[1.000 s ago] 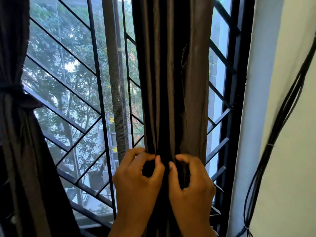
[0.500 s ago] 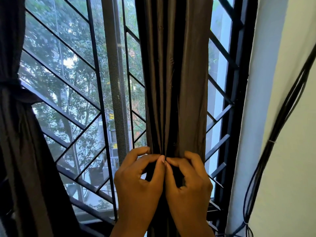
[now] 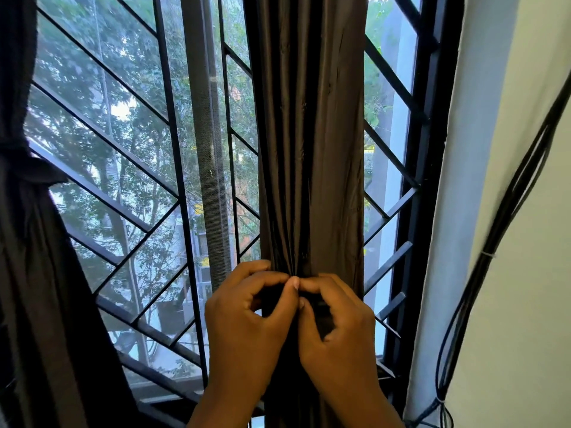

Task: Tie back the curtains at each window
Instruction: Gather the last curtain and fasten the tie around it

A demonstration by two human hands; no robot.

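Observation:
A dark brown curtain point(image 3: 309, 134) hangs gathered into a narrow bunch in front of the window's right half. My left hand point(image 3: 247, 322) and my right hand point(image 3: 343, 335) meet at its front, low in the view, fingertips touching. Both pinch a dark band of cloth point(image 3: 321, 307) wrapped round the bunch; most of the band is hidden under my fingers. At the far left a second dark curtain point(image 3: 27, 257) hangs bunched, with a dark tie point(image 3: 27, 168) knotted round it.
Behind the curtains is a window with a black diagonal metal grille point(image 3: 129, 211) and a grey mesh-covered upright point(image 3: 207, 149). A white wall point(image 3: 509, 273) stands at the right, with a bundle of black cables point(image 3: 506, 217) running down it.
My two hands have drawn together: a second ago their thumbs were apart, now the fingertips touch at the curtain's front. The bunch looks tighter at the hands.

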